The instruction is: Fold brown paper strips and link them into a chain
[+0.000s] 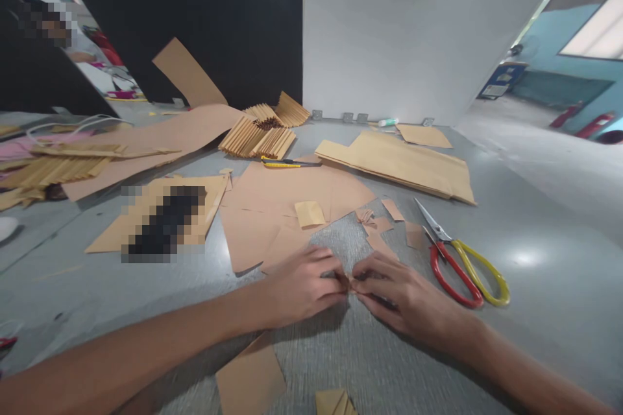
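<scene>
My left hand (311,285) and my right hand (402,288) meet fingertip to fingertip just above the grey table. Both are closed in a pinch on a small piece of brown paper (349,282), mostly hidden by the fingers. Behind them lie small paper scraps (413,234) and a larger brown paper sheet (253,227), with a yellowish paper piece (309,214) on it. To the right of my right hand rest scissors (445,246) with one red and one yellow handle, blades slightly apart. A brown paper piece (250,376) lies below my left forearm.
A yellow utility knife (282,163) lies near pleated paper stacks (257,139). Folded brown paper (399,165) is at right, a glue stick (388,122) behind it. An envelope (109,233) with a dark blurred object sits left. Upright panels (379,32) close the back; a person is beyond at left.
</scene>
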